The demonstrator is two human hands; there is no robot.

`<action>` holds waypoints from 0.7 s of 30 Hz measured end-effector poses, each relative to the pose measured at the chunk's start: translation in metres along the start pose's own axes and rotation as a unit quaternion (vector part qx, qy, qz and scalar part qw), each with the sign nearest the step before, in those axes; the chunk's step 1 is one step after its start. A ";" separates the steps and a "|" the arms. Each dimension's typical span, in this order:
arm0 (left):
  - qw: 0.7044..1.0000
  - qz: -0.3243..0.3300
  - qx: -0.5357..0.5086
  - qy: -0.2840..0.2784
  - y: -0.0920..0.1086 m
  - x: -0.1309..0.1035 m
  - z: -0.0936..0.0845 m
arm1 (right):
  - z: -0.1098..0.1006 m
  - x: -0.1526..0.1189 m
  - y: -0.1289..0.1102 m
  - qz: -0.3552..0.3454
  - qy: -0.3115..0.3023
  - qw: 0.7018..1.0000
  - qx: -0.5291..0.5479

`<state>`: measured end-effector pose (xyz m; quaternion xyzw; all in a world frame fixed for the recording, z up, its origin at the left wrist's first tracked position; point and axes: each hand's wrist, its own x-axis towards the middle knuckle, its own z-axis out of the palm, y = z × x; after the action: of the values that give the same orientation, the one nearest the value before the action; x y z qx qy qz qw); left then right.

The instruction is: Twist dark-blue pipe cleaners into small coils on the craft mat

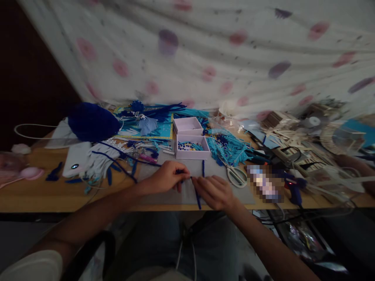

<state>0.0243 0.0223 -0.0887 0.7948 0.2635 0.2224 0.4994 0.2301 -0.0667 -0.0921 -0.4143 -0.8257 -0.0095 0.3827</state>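
Above the grey mat (164, 195), my left hand (167, 176) and my right hand (215, 191) work close together, both pinched. Between their fingertips shows a bit of dark blue pipe cleaner (191, 178), mostly hidden by the fingers. A dark blue fuzzy length (199, 200) hangs or lies below my right fingers. Another short blue piece (203, 168) lies just behind that hand. White-handled scissors (236, 176) rest to the right of it. Past my hands stands a white box (191, 154) holding beads and turquoise pieces.
A second pale box (187, 124) stands behind. Turquoise stems (234, 146) heap to the right, near a blue glue gun (294, 189). White stems (101, 164), a white phone (76, 160) and a dark blue bundle (92, 121) lie left. Another person's arm (356, 166) reaches in far right.
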 end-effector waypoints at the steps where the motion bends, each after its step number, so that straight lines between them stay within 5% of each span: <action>1: 0.998 -0.039 -0.034 -0.034 0.002 0.000 0.000 | -0.002 -0.002 0.000 -0.058 -0.022 0.997 -0.035; 3: 0.997 -0.054 -0.042 -0.039 0.002 0.000 0.001 | -0.002 -0.004 -0.003 -0.048 -0.016 0.998 -0.047; 5: 0.999 0.022 0.027 0.031 -0.001 -0.003 0.003 | 0.004 0.000 -0.009 0.112 0.041 0.992 0.037; 6: 0.990 0.086 0.087 0.069 -0.004 -0.005 0.004 | 0.008 0.003 -0.013 0.220 0.066 0.966 0.115; 8: 0.942 0.226 0.221 0.114 -0.012 -0.008 0.004 | 0.014 0.011 -0.019 0.409 0.069 0.857 0.307; 10: 0.880 0.323 0.328 0.112 -0.020 -0.010 0.001 | 0.017 0.017 -0.022 0.504 0.035 0.733 0.455; 11: 0.859 0.349 0.360 0.107 -0.024 -0.010 -0.001 | 0.018 0.019 -0.022 0.523 0.022 0.692 0.497; 13: 0.842 0.369 0.384 0.087 -0.029 -0.009 -0.005 | 0.018 0.020 -0.022 0.529 0.016 0.665 0.527; 15: 0.854 0.365 0.364 0.065 -0.031 -0.006 -0.008 | 0.019 0.018 -0.020 0.510 0.019 0.704 0.495; 17: 0.887 0.345 0.302 0.055 -0.027 -0.004 -0.008 | 0.017 0.013 -0.016 0.437 0.041 0.809 0.390; 19: 0.934 0.287 0.207 0.060 -0.020 -0.002 -0.005 | 0.010 0.006 -0.011 0.271 0.041 0.936 0.219; 21: 0.977 0.181 0.099 0.045 -0.012 -0.001 -0.002 | 0.002 0.001 -0.006 0.058 0.002 0.997 0.045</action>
<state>0.0205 0.0275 -0.0994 0.8637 0.1582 0.3179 0.3576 0.2247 -0.0694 -0.0911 -0.4434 -0.7994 0.0489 0.4024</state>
